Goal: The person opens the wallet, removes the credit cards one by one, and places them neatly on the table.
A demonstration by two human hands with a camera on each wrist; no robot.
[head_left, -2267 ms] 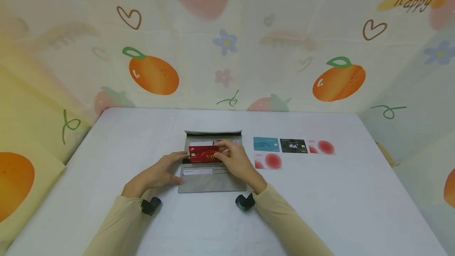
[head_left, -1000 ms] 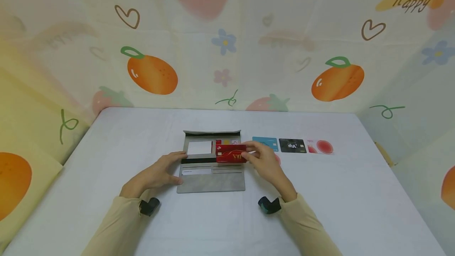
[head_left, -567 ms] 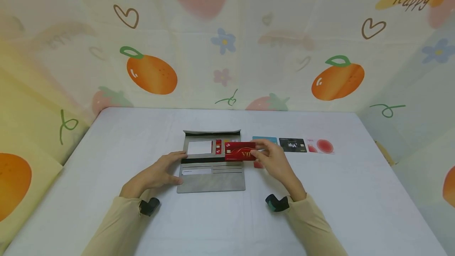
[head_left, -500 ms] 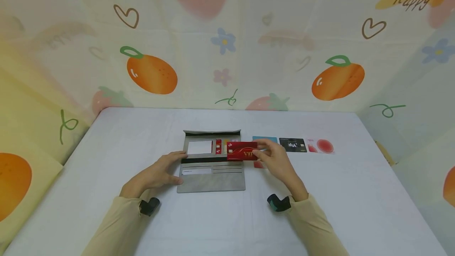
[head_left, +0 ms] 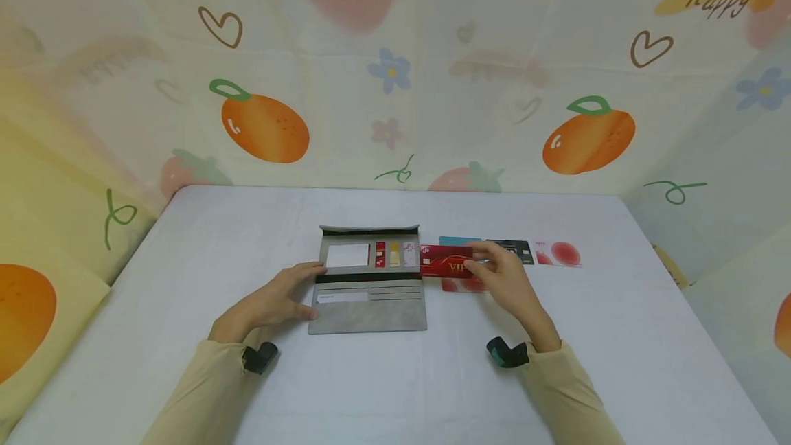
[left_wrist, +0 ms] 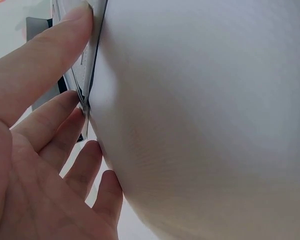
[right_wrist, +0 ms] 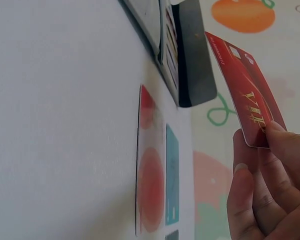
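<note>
A grey wallet (head_left: 371, 318) lies unfolded on the table, with cards showing in its upper slots. My left hand (head_left: 272, 302) rests at its left edge. In the left wrist view the thumb (left_wrist: 45, 55) touches the wallet's edge, and the loosely bent fingers lie beside it. Just right of the wallet, my right hand (head_left: 509, 283) pinches a red VIP card (head_left: 441, 261) by its right end. The right wrist view has this red card raised above the tabletop, apart from the wallet.
Right of the wallet lie a blue card (head_left: 457, 240), a black card (head_left: 525, 253) and a white card with red circles (head_left: 564, 253). A similar card (head_left: 454, 285) sits partly hidden under the red card. A patterned cloth (head_left: 346, 115) hangs behind the table.
My right hand has carried the red card rightwards from over the wallet to beyond its right edge, uncovering the slots. The left hand stays at the wallet's left edge.
</note>
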